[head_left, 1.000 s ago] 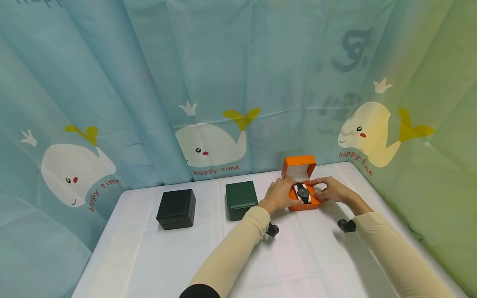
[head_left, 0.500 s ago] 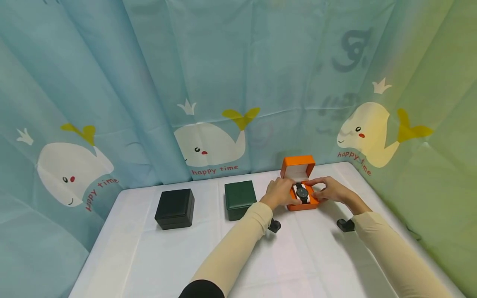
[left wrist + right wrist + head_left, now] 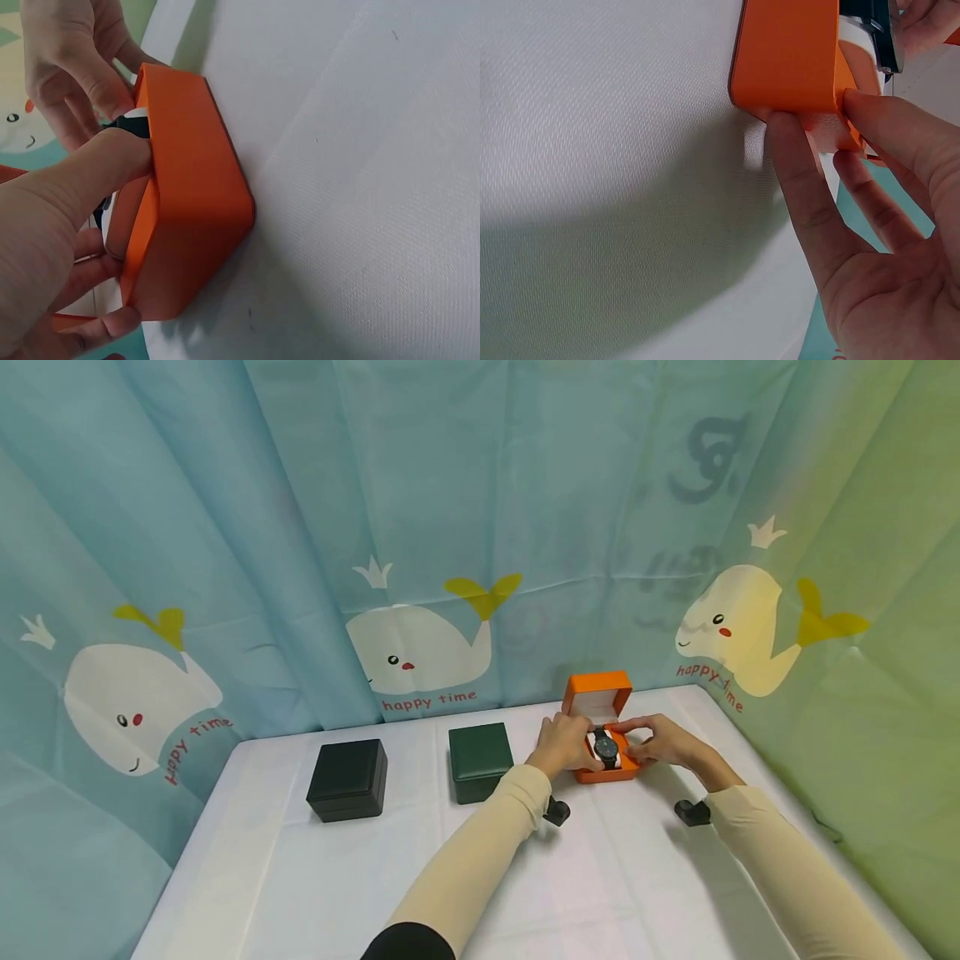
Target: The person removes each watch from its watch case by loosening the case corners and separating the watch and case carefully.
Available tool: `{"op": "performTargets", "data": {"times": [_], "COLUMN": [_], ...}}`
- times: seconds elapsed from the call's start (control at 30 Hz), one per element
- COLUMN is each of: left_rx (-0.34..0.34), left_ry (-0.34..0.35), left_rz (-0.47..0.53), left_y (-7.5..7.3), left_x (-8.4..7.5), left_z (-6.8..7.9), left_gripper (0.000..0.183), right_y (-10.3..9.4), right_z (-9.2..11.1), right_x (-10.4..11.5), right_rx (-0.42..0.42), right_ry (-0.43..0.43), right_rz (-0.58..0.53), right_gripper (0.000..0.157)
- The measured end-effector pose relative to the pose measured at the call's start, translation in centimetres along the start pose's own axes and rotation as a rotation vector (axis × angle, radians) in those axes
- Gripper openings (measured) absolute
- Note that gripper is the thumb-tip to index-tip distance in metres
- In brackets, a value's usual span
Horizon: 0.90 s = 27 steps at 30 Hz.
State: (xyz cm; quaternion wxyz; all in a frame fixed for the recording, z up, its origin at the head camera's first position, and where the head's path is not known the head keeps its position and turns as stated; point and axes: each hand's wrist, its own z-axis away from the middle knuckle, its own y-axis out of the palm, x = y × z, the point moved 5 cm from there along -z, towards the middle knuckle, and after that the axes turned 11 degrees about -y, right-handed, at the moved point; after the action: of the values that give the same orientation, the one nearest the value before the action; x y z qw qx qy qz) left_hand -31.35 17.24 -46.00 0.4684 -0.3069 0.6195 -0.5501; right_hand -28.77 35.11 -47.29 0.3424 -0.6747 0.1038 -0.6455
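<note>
An orange watch box (image 3: pixel 606 776) stands on the white table with its lid (image 3: pixel 597 683) raised. Inside it, a black wristwatch (image 3: pixel 606 747) lies face up around a white cushion (image 3: pixel 859 46). My left hand (image 3: pixel 558 745) reaches in from the left. In the left wrist view its thumb (image 3: pixel 112 161) is on the lower strap, with other fingers by the cushion and one against the box's outer corner. From the right, my right hand (image 3: pixel 666 743) pinches the box wall, thumb (image 3: pixel 877 112) at the rim and a finger on the outside. The left fingertips are partly hidden.
A dark green box (image 3: pixel 480 760) with its lid down sits left of the orange one. Further left is a black closed box (image 3: pixel 347 781). Behind the table hangs a blue curtain (image 3: pixel 420 485) with whale prints, and a green one (image 3: pixel 892 760) runs along the right.
The head view has turned a little, so the scene sits slightly further left. Both hands stay at the orange box, and the wristwatch still lies in it.
</note>
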Motion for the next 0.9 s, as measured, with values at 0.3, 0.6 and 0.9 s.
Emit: {"op": "performTargets", "data": {"times": [0.3,0.6,0.9], "left_rx": [-0.026,-0.103,-0.172], "left_ry": [-0.018,0.026,0.123], "left_rz": [0.037,0.040,0.070], "left_y": [-0.2,-0.1,0.4], "left_x": [0.1,0.1,0.3], "left_z": [-0.1,-0.3,0.7], "left_gripper": [0.062,0.065,0.067], "right_y": [-0.2,-0.2,0.2], "right_z": [0.0,-0.1,0.3], "right_x": [0.2,0.1,0.3], "right_rx": [-0.002,-0.003,0.001], "right_ry": [0.008,0.010,-0.004], "right_rz": [0.006,0.007,-0.008], "right_gripper": [0.052,0.051,0.053]}}
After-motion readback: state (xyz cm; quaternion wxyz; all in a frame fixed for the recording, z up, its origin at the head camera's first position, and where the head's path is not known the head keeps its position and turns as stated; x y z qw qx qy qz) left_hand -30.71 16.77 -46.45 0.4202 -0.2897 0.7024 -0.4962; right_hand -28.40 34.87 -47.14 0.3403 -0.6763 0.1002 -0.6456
